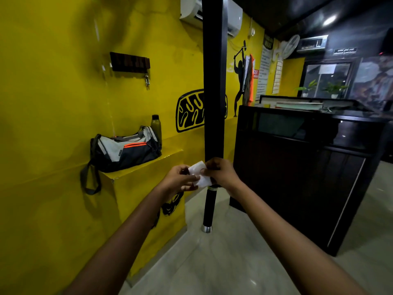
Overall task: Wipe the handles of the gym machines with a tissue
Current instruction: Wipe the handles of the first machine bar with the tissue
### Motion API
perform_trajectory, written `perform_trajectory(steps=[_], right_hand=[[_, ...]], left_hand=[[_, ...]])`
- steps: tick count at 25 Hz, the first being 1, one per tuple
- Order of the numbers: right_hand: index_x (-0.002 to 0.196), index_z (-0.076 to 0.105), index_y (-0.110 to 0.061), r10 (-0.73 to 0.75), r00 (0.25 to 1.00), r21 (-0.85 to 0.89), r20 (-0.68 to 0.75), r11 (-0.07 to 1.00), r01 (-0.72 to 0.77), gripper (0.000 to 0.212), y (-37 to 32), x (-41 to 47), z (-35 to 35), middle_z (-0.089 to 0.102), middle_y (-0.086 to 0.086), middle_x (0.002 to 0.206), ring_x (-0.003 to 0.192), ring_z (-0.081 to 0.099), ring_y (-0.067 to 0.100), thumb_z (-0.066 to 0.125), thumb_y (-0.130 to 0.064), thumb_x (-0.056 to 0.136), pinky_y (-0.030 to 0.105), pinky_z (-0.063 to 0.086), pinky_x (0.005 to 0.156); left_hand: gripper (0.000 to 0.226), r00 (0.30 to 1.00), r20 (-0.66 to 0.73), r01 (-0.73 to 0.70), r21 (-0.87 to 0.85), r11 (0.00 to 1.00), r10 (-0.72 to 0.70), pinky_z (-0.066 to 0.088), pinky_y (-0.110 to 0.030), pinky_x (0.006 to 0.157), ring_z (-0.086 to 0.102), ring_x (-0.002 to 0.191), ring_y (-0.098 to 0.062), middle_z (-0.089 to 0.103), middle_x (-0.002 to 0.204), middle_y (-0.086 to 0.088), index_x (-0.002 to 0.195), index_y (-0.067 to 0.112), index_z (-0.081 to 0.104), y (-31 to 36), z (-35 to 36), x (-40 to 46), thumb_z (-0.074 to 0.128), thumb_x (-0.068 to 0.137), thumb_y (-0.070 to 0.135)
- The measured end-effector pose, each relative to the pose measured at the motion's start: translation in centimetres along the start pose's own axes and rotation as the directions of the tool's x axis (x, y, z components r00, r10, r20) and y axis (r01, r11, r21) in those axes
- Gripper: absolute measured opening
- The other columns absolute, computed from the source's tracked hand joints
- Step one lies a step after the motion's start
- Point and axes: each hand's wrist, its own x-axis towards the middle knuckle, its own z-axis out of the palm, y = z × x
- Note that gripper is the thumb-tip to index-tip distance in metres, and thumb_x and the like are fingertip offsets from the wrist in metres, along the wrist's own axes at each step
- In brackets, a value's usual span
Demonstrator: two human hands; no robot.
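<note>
In front of the dark handle (209, 207), left hand (180, 179) and right hand (221, 173) both pinch the tissue (200, 173) — seemingly readying a fold to wipe.

Yellow ledge (148, 165) with duffel bag (125, 149) and bottle (155, 124)

The tissue (200, 173) is a small, white, creased sheet held in front of the black upright bar, pinched at its left edge by the left hand (180, 179) and at its right by the thumb and fingers of the right hand (221, 173). The handle (209, 206) is the narrower lower end of that bar: a black cylindrical grip hanging vertically, with a pale ring at its top just below the tissue and a shiny metal cap at its bottom end above the floor.
</note>
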Motion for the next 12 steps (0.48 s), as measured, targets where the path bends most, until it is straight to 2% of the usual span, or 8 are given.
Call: perform_trajectory(steps=[2, 4, 6, 9, 11, 12], right_hand=[[0.104, 0.061, 0.002, 0.009, 1.000, 0.046, 0.029, 0.999, -0.011, 0.023, 0.1, 0.0, -0.3, 0.067, 0.017, 0.097, 0.088, 0.067, 0.031, 0.067, -0.004, 0.082, 0.043, 0.056, 0.070], [0.103, 0.060, 0.005, 0.028, 0.999, 0.065, 0.038, 0.997, -0.031, 0.020, 0.1, 0.0, -0.6, 0.064, 0.018, 0.092, 0.080, 0.065, 0.030, 0.064, 0.001, 0.084, 0.039, 0.055, 0.065], [0.099, 0.063, 0.006, 0.046, 0.998, 0.082, 0.031, 0.995, -0.049, 0.014, 0.1, 0.2, -0.9, 0.063, 0.024, 0.092, 0.081, 0.064, 0.034, 0.059, 0.003, 0.087, 0.042, 0.055, 0.073], [0.087, 0.065, 0.006, 0.081, 0.997, 0.144, 0.003, 0.986, -0.081, 0.017, 0.2, 1.4, -1.0, 0.062, 0.023, 0.093, 0.086, 0.062, 0.032, 0.049, 0.001, 0.091, 0.033, 0.055, 0.073], [0.085, 0.064, 0.004, 0.070, 0.998, 0.137, -0.004, 0.988, -0.069, 0.015, 0.3, 1.9, -0.9, 0.062, 0.018, 0.091, 0.085, 0.062, 0.029, 0.054, -0.005, 0.091, 0.033, 0.055, 0.072], [0.089, 0.065, 0.002, 0.046, 0.999, 0.060, -0.019, 0.997, -0.044, 0.011, 0.6, 2.4, -0.6, 0.063, 0.017, 0.093, 0.086, 0.063, 0.028, 0.061, -0.008, 0.087, 0.035, 0.055, 0.075]], left_hand=[[0.017, 0.999, -0.028, -0.029, -0.027, 0.999, 0.028, 0.056, -0.023, 0.060, 0.064, 0.074, -0.016, 0.062, 0.090, -0.012, 0.093, 0.005, 0.056, -0.3, 0.0, 0.7, 0.059, 0.085, -0.009], [0.023, 0.998, -0.054, -0.048, -0.056, 0.997, 0.045, 0.057, -0.025, 0.062, 0.061, 0.074, -0.018, 0.061, 0.084, -0.009, 0.083, 0.010, 0.054, -0.5, 0.0, 1.5, 0.057, 0.085, -0.012], [0.021, 0.996, -0.051, -0.071, -0.058, 0.996, 0.068, 0.056, -0.024, 0.062, 0.061, 0.076, -0.019, 0.063, 0.083, -0.009, 0.080, 0.009, 0.057, -0.8, 0.1, 2.4, 0.056, 0.086, -0.012], [0.019, 0.996, -0.032, -0.088, -0.090, 0.992, 0.085, 0.056, -0.021, 0.063, 0.062, 0.077, -0.019, 0.065, 0.083, -0.010, 0.079, 0.005, 0.060, -1.1, -0.2, 3.7, 0.055, 0.087, -0.011], [0.019, 0.996, -0.020, -0.092, -0.100, 0.991, 0.090, 0.057, -0.023, 0.066, 0.063, 0.078, -0.019, 0.065, 0.084, -0.010, 0.079, 0.005, 0.060, -1.2, -0.3, 4.4, 0.054, 0.087, -0.012], [0.022, 0.996, -0.005, -0.091, -0.098, 0.991, 0.091, 0.057, -0.025, 0.068, 0.063, 0.078, -0.020, 0.065, 0.084, -0.011, 0.079, 0.005, 0.061, -1.5, -0.7, 5.1, 0.053, 0.086, -0.013]])
